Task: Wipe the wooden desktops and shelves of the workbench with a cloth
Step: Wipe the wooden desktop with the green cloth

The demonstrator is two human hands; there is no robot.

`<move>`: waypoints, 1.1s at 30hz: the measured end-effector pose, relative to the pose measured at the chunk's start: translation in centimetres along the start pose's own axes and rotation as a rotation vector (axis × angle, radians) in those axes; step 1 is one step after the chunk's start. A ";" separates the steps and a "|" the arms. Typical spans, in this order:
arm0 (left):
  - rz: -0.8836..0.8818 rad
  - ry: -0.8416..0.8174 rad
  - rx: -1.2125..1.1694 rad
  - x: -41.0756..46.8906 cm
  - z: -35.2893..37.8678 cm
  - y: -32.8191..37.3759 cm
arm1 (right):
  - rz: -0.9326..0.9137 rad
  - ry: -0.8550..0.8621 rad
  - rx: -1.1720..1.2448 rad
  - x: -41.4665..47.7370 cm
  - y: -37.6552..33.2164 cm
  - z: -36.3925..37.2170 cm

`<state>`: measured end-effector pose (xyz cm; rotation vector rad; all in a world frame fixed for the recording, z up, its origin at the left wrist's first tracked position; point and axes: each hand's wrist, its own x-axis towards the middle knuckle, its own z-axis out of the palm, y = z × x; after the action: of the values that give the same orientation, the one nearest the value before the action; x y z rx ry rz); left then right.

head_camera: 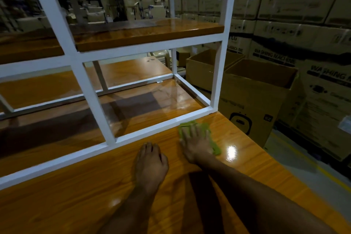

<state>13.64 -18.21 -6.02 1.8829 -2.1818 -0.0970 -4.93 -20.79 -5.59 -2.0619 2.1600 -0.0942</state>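
A glossy orange-brown wooden desktop (95,195) fills the lower view. A white metal frame (91,97) stands on it and carries a wooden upper shelf (144,34). A green cloth (207,129) lies flat on the desktop by the frame's near right corner. My right hand (197,144) presses on the cloth with straight, spread fingers. My left hand (151,165) rests palm down on the bare wood just left of it, fingers slightly bent, holding nothing.
The desktop's right edge (266,150) runs diagonally beside open cardboard boxes (254,100) on the floor. Stacked washing-machine cartons (303,24) form a wall at the right and back. A second wooden surface (123,74) lies beyond the frame.
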 end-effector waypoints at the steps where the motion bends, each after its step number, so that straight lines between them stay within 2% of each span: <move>1: -0.005 0.004 0.005 0.0 0.0 -0.1 | -0.072 -0.020 -0.027 -0.6 -1.1 0.1; 4: 0.010 -0.009 -0.008 -0.8 -0.1 -0.3 | -0.260 -0.076 -0.050 -3.3 -0.7 0.4; 6: 0.014 -0.048 -0.054 -1.5 -0.1 -0.8 | -0.289 -0.073 -0.049 -4.7 2.5 0.3; 10: 0.175 -0.142 -0.063 -2.9 -0.8 -3.4 | -0.061 0.019 -0.034 -4.7 10.0 -0.2; 13: 0.228 -0.160 -0.032 -3.7 -1.2 -4.7 | 0.083 0.035 -0.006 -2.5 9.9 -0.8; 16: 0.158 -0.081 -0.066 -4.1 -1.1 -4.3 | 0.081 0.030 -0.009 -0.4 5.4 -0.6; 21: -0.098 0.021 -0.084 -4.4 -1.5 -4.3 | -0.153 -0.029 -0.067 -1.5 -3.7 0.5; 24: -0.163 0.028 -0.028 -4.8 -1.4 -4.3 | -0.348 -0.061 -0.075 -5.0 -4.7 1.5; 26: -0.217 0.011 -0.007 -5.2 -1.4 -4.2 | -0.401 -0.085 -0.079 -6.2 -2.9 1.5; 30: -0.302 -0.007 0.025 -6.6 -2.0 -3.9 | -0.254 -0.045 -0.015 -4.6 1.5 0.2; 33: -0.249 -0.036 0.051 -7.6 -2.5 -4.5 | -0.109 0.014 0.009 -2.1 1.6 0.1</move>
<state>19.51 -11.13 -5.74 2.1905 -1.9788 -0.1232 -6.45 -18.60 -5.78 -2.1798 2.0499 -0.1307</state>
